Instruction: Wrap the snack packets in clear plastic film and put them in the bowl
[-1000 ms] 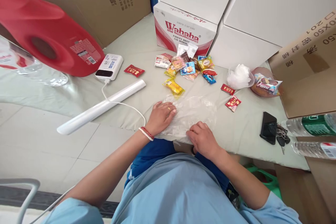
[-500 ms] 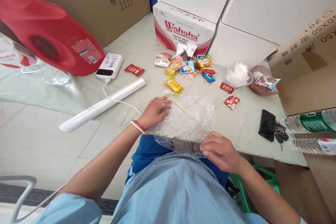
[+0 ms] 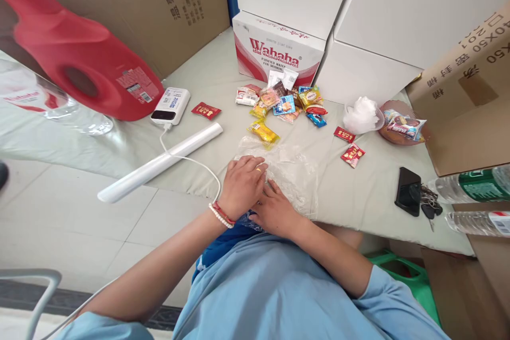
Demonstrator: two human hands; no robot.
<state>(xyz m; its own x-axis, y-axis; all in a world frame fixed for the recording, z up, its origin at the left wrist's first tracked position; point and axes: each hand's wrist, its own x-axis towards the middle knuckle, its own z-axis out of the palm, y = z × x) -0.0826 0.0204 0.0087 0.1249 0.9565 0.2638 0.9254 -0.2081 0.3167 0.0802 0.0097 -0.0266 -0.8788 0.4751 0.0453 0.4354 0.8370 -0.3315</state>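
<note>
A thin clear plastic bag (image 3: 297, 178) lies crumpled and spread at the table's front edge, partly under both hands. My left hand (image 3: 244, 183) rests on its left part, palm down, fingers stretched out close together. My right hand (image 3: 277, 210) touches it from the right, its fingers bent onto the plastic near the lower edge and the thumb low. Bunched plastic shows between the hands and my lap. Just beyond lies a yellow snack packet (image 3: 263, 132), in front of a heap of small wrapped snacks (image 3: 283, 105).
Left are a white tube-shaped lamp (image 3: 163, 162), a cabled power bank (image 3: 170, 106), a red jug (image 3: 87, 64) and a water bottle (image 3: 59, 106). Right are red packets (image 3: 353, 155), a snack bowl (image 3: 398, 135), a phone (image 3: 408, 191), keys (image 3: 429, 203) and bottles (image 3: 478, 186). Boxes (image 3: 279, 53) stand behind.
My right hand has moved left from the bag's lower right corner to beside my left hand, drawing the lower edge along. My left hand has shifted slightly down and right.
</note>
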